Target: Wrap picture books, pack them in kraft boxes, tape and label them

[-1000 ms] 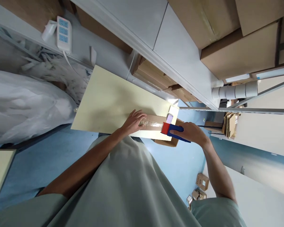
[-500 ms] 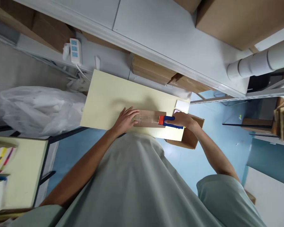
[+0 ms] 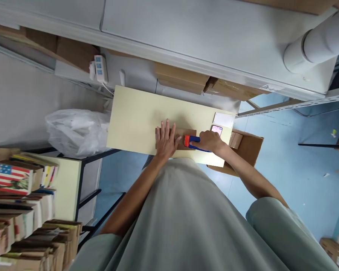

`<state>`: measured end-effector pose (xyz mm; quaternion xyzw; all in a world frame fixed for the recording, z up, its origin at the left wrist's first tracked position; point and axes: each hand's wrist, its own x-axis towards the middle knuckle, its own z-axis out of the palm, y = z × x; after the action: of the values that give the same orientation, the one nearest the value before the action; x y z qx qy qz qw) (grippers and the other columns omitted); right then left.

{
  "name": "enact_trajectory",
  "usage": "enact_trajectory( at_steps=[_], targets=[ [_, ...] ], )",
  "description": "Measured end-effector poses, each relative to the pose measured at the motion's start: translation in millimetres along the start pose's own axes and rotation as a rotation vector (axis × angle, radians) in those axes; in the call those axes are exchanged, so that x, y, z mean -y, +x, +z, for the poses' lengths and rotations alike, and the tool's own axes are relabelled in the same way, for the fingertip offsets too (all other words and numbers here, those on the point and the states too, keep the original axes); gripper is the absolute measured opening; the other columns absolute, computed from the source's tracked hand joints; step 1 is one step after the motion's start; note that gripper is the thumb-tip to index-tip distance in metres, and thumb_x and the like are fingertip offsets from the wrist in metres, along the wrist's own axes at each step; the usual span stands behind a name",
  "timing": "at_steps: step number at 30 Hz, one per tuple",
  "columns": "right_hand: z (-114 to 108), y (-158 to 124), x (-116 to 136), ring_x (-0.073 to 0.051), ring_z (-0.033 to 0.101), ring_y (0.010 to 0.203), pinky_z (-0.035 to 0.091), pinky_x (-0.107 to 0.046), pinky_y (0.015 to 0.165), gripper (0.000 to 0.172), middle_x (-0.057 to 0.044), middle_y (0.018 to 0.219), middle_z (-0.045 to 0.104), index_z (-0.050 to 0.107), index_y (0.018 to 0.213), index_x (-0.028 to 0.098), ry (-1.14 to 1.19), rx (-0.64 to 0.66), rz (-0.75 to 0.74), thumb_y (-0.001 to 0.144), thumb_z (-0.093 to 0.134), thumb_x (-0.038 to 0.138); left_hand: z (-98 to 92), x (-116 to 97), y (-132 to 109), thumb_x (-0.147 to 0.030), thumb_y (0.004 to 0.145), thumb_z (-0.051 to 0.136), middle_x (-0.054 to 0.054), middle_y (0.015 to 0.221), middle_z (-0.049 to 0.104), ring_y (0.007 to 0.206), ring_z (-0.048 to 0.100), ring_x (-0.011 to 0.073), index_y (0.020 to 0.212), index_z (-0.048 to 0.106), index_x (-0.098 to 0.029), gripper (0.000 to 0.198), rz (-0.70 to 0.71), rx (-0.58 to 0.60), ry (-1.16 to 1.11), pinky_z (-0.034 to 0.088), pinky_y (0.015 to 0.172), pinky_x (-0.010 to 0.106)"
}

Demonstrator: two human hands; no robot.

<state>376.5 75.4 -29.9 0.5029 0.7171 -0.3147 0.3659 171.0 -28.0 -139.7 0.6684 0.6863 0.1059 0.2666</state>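
Observation:
A flat brown cardboard piece (image 3: 181,132), perhaps a small carton, lies along the near side of the pale yellow board (image 3: 135,116). My left hand (image 3: 165,141) rests flat on its left part, fingers spread and pointing away from me. In my right hand (image 3: 210,141) is a blue handheld tool with an orange-red head (image 3: 187,141). That head is at the right part of the cardboard; whether it touches is unclear. My fingers cover much of the handle, and the tool's exact kind does not show. A phone with a lit screen (image 3: 217,130) lies just beyond my right hand.
A white card or flat box (image 3: 223,119) lies at the board's far right. Below that end stands an open carton (image 3: 250,148). Left are a clear plastic bag (image 3: 77,131) and stacked books (image 3: 11,178). A grey shelf (image 3: 186,37) and white pipe (image 3: 296,56) overhang the far side.
My left hand has moved from the cardboard's left end further onto it and now lies flat. The orange-red head sits slightly further left along the cardboard. The camera view has shifted.

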Motion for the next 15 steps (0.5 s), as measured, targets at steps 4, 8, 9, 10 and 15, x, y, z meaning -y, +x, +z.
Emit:
enact_trajectory(
  at_steps=[4,8,9,10,15],
  targets=[
    [7.0,0.6,-1.4,-0.036,0.077,0.117,0.056,-0.037,0.092,0.069,-0.024,0.123,0.080,0.077,0.127,0.013,0.015,-0.006,-0.005,0.105,0.054,0.073,14.5,-6.2,6.1,-0.055,0.111,0.044,0.012,0.188,0.011,0.174,-0.002,0.0401,0.178,0.027,-0.022,0.077,-0.079,0.006,0.037,0.003,0.137,0.076],
    [4.4,2.8,-2.7,-0.037,0.077,0.117,0.056,-0.038,0.093,0.070,-0.025,0.124,0.079,0.076,0.130,0.013,0.033,-0.005,-0.030,0.104,0.055,0.075,15.1,-2.0,6.0,-0.053,0.111,0.040,0.012,0.187,0.012,0.174,-0.001,0.0402,0.178,0.028,-0.022,0.074,-0.071,-0.007,0.054,0.002,0.136,0.077],
    [2.1,2.2,-5.0,-0.037,0.077,0.117,0.056,-0.038,0.093,0.070,-0.025,0.124,0.079,0.076,0.130,0.013,0.037,-0.001,-0.038,0.104,0.055,0.075,15.3,-1.1,5.7,-0.054,0.112,0.039,0.012,0.187,0.013,0.174,-0.001,0.0397,0.178,0.029,-0.022,0.074,-0.064,-0.018,0.063,0.003,0.137,0.077],
    [-0.6,0.4,-9.0,-0.037,0.077,0.117,0.056,-0.038,0.092,0.071,-0.025,0.123,0.079,0.076,0.130,0.012,0.043,0.008,-0.044,0.104,0.056,0.075,15.8,-0.3,5.5,-0.055,0.112,0.039,0.012,0.187,0.015,0.174,0.000,0.0392,0.178,0.029,-0.023,0.074,-0.057,-0.029,0.074,0.004,0.137,0.076],
    [-15.4,-24.2,-59.1,-0.035,0.078,0.106,0.054,-0.036,0.085,0.071,-0.023,0.112,0.081,0.079,0.119,0.011,0.064,0.040,0.001,0.102,0.059,0.076,18.6,2.3,6.0,-0.056,0.111,0.041,0.013,0.186,0.019,0.174,0.003,0.0401,0.179,0.026,-0.025,0.076,-0.028,-0.056,0.089,0.005,0.137,0.078]
  ],
)
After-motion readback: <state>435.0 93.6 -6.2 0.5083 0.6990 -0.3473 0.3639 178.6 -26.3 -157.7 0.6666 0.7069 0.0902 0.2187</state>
